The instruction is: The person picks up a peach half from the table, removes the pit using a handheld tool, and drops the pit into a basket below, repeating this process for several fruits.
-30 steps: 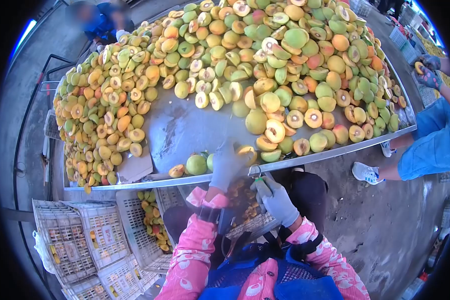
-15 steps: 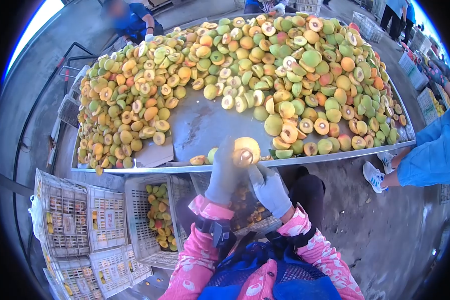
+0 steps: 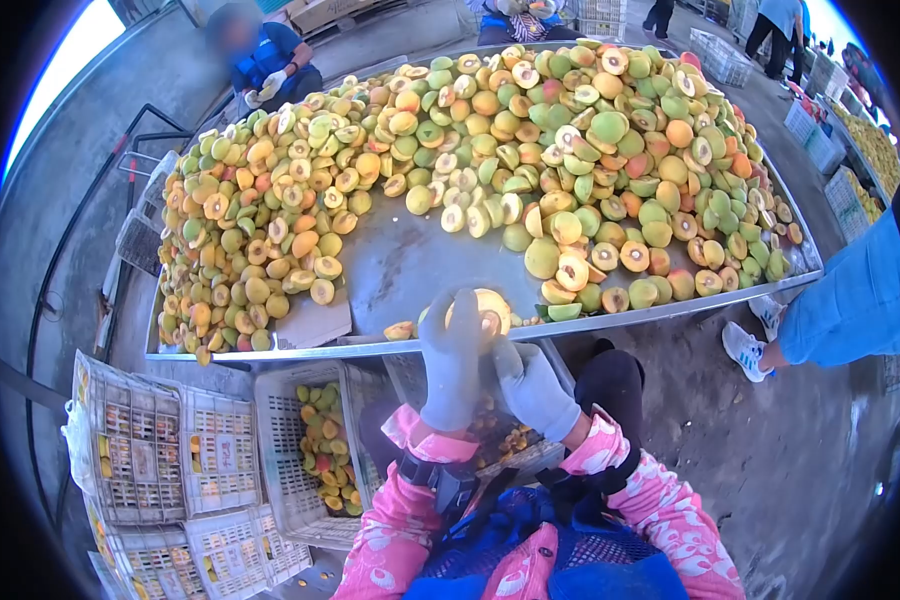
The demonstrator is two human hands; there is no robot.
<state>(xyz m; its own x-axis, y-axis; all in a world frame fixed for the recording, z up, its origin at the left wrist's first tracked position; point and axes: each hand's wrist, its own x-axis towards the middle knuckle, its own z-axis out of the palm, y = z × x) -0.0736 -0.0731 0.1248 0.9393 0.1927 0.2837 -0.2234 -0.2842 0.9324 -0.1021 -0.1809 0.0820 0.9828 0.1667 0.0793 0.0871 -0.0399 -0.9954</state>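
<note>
Fruit [image 3: 497,301] in the left hand [image 3: 452,365]'s grasp has turned cut face up near the table's edge, its core bared within reach of the right hand [image 3: 542,395], whose grip cannot be told; halves [image 3: 610,126] heap the metal table [image 3: 400,262], crates [image 3: 220,450] nearby, a co-worker [image 3: 270,60] across

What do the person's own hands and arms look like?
The left hand and right hand wear pale grey gloves. The sleeves are pink with white prints. Dark bands circle both wrists, and the left one carries a dark, boxy device.
</note>
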